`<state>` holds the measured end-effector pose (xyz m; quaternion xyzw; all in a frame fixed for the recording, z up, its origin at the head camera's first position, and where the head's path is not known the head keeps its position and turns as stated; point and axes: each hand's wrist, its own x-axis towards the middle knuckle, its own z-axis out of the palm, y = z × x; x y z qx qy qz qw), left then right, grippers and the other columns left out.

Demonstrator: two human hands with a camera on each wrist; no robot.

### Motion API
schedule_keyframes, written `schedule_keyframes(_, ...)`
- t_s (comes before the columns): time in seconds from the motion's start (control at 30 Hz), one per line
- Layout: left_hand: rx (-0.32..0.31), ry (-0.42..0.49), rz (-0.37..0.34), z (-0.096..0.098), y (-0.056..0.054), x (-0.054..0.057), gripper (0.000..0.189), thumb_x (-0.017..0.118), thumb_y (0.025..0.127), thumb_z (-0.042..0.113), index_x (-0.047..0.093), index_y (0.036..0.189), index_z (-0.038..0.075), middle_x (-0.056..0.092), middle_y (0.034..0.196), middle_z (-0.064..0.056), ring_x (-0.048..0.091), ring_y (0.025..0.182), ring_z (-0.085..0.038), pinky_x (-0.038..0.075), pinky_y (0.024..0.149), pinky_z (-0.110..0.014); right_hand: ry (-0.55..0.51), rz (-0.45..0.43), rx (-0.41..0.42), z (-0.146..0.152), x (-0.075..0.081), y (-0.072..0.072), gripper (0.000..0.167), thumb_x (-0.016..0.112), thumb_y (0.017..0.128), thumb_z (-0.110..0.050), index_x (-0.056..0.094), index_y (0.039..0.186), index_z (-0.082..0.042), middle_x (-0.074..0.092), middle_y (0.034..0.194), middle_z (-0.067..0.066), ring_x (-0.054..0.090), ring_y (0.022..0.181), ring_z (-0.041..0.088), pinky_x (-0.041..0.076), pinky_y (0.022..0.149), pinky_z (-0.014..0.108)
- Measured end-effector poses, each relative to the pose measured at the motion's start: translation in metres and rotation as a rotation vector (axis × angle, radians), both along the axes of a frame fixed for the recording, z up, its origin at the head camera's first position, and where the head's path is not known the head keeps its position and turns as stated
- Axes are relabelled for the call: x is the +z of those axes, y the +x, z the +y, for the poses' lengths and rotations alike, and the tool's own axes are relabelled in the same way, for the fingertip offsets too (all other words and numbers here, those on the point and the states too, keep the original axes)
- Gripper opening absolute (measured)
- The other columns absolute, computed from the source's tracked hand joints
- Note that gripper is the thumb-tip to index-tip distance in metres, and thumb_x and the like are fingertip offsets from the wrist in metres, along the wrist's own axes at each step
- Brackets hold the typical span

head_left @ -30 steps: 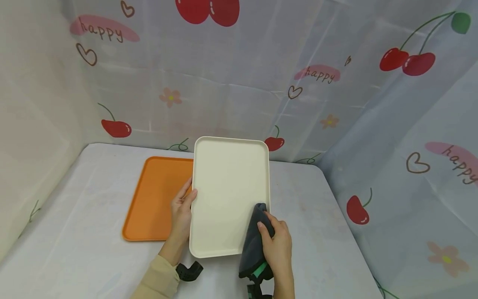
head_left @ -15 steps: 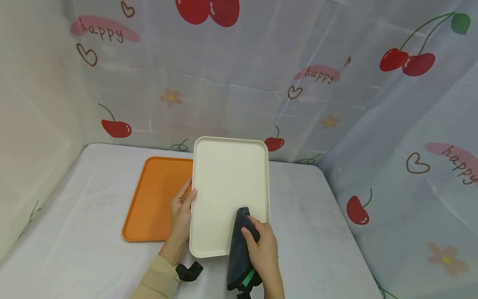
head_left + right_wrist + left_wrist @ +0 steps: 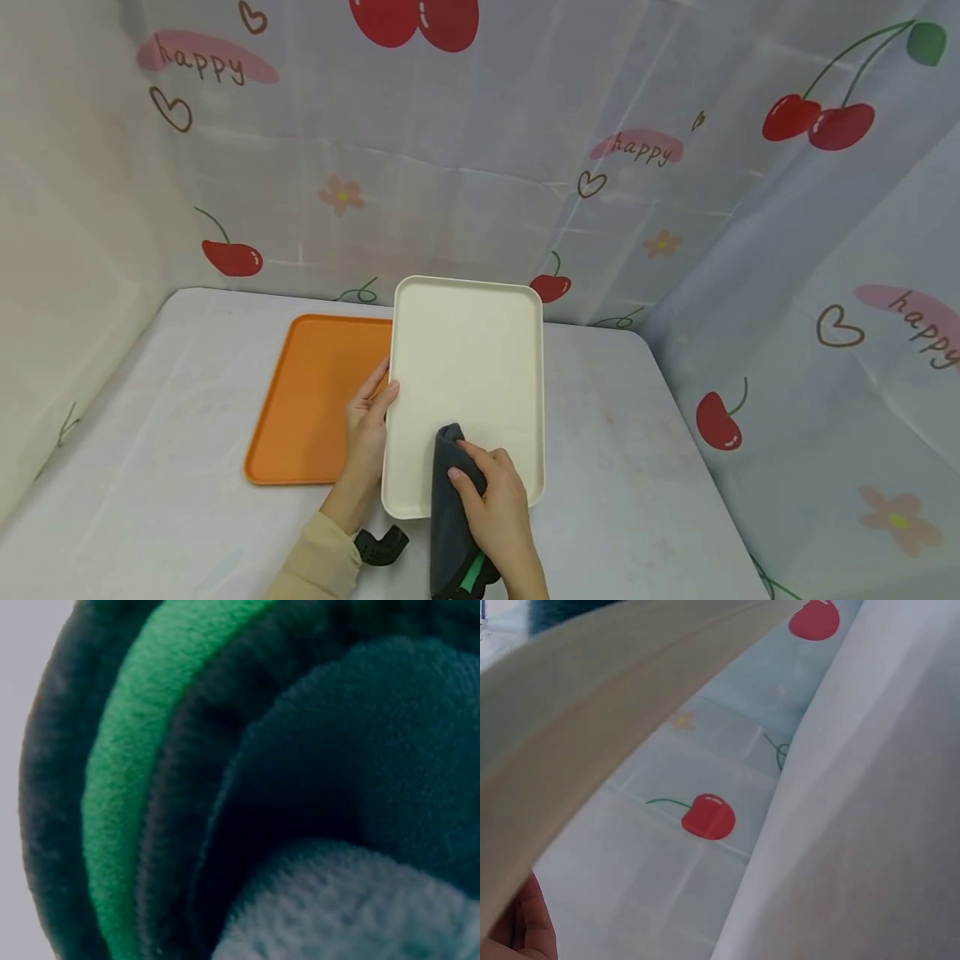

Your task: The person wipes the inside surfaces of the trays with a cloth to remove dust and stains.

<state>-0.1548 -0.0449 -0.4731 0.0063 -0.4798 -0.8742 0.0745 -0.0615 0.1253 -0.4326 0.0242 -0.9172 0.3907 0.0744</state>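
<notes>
In the head view a cream rectangular tray (image 3: 468, 358) is held up, tilted, above the table. My left hand (image 3: 367, 425) grips its left edge, thumb on the rim and the other fingers partly hidden behind it. A folded dark grey cloth (image 3: 452, 508) with a green stripe lies against the tray's lower part. My right hand (image 3: 495, 504) holds this cloth, thumb and fingers bent on it. Folds of the cloth (image 3: 390, 750) fill the right wrist view. The left wrist view shows the tray's blurred edge (image 3: 592, 735) and part of the left hand (image 3: 532, 922).
An orange tray (image 3: 315, 408) lies flat on the white-covered table (image 3: 615, 467), partly behind the cream tray and left hand. A cherry-print curtain (image 3: 465, 183) stands along the back and right side. A black strap piece (image 3: 381, 546) sits at the left wrist.
My right hand has moved the cloth leftward and slightly down across the tray's lower part, from the right edge to left of the middle. The left hand and tray have barely shifted.
</notes>
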Motion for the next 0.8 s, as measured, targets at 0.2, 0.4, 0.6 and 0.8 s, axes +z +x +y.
schedule_keyframes(0.2, -0.013, 0.005, 0.001, 0.001, 0.001, 0.000, 0.046, 0.055, 0.100, 0.016, 0.047, 0.145, 0.011, 0.066, 0.126, 0.006, 0.069, 0.103, -0.011, 0.058, 0.084, -0.029, 0.010, -0.038, 0.065, -0.014, 0.001, 0.001, 0.038, 0.069, 0.091, -0.030, 0.067, 0.126, -0.016, 0.053, 0.086, -0.001, 0.045, 0.069, 0.005, 0.039, 0.061, 0.018)
schedule_keyframes(0.4, -0.017, 0.024, -0.031, 0.003, 0.002, 0.001, 0.046, 0.057, 0.100, 0.017, 0.049, 0.144, 0.013, 0.068, 0.122, 0.007, 0.069, 0.101, -0.010, 0.058, 0.083, -0.027, 0.031, -0.031, 0.154, -0.025, -0.001, 0.005, 0.037, 0.069, 0.090, -0.029, 0.068, 0.125, -0.017, 0.053, 0.085, -0.003, 0.043, 0.066, 0.002, 0.035, 0.057, 0.015)
schedule_keyframes(0.6, 0.005, -0.007, -0.053, 0.003, 0.001, 0.002, 0.047, 0.057, 0.099, 0.015, 0.048, 0.145, 0.010, 0.071, 0.112, 0.011, 0.070, 0.094, -0.008, 0.059, 0.079, -0.024, 0.059, -0.033, 0.229, -0.035, 0.000, 0.009, 0.036, 0.068, 0.091, -0.031, 0.069, 0.124, -0.018, 0.053, 0.086, -0.005, 0.042, 0.068, 0.000, 0.033, 0.056, 0.014)
schedule_keyframes(0.8, 0.009, 0.002, -0.056, 0.002, 0.000, 0.002, 0.047, 0.056, 0.099, 0.012, 0.047, 0.145, 0.007, 0.073, 0.103, 0.011, 0.071, 0.088, -0.008, 0.059, 0.075, -0.024, 0.069, -0.031, 0.233, -0.036, 0.001, 0.009, 0.035, 0.069, 0.090, -0.030, 0.069, 0.123, -0.019, 0.053, 0.085, -0.005, 0.043, 0.068, 0.000, 0.033, 0.055, 0.014)
